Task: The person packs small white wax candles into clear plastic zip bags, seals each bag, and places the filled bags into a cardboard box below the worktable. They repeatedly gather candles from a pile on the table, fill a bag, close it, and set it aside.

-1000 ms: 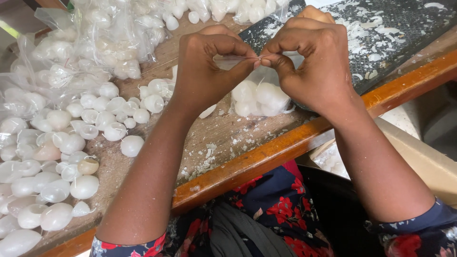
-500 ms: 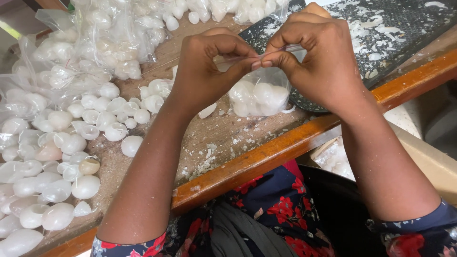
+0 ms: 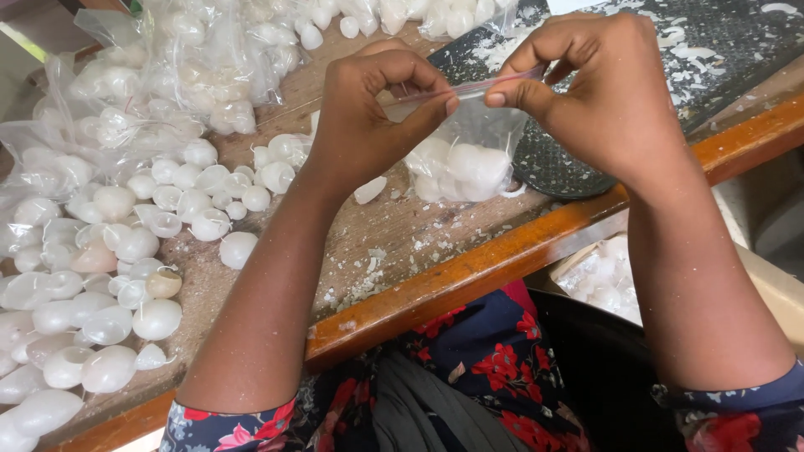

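**potter_k:** So what's the grip here? Both hands are up over the wooden table (image 3: 435, 251), and they seem to be sharing one little clear bag (image 3: 465, 155).

**wax_nerd:** Yep. The left hand (image 3: 368, 109) has thumb and forefinger pinched together on one end of the bag's top strip, and the right hand (image 3: 603, 92) is pinched on the other end. The strip is stretched flat between them, with the bag hanging below it just above the tabletop, in front of a dark textured mat (image 3: 569, 159).

**potter_k:** Looks flimsy.

**wax_nerd:** The film is thin and soft, I'd guess a bit slick too. The white lumps (image 3: 469, 163) inside sag to the bottom, so that's where the weight sits. Doesn't look heavy though, as two fingertip pinches carry it fine. I'd say the top edge is the place to hold it: grab lower and you squash the lumps, which look waxy and probably chip. There are white flakes (image 3: 368, 280) all over the table and the mat.

**potter_k:** And all the stuff on the left?

**wax_nerd:** Loose white pieces (image 3: 109, 276) heaped on the table, plus a pile of filled bags (image 3: 184, 75) further back. More white pieces sit in a box (image 3: 599, 276) below the table edge, by the floral sleeve (image 3: 729, 418).
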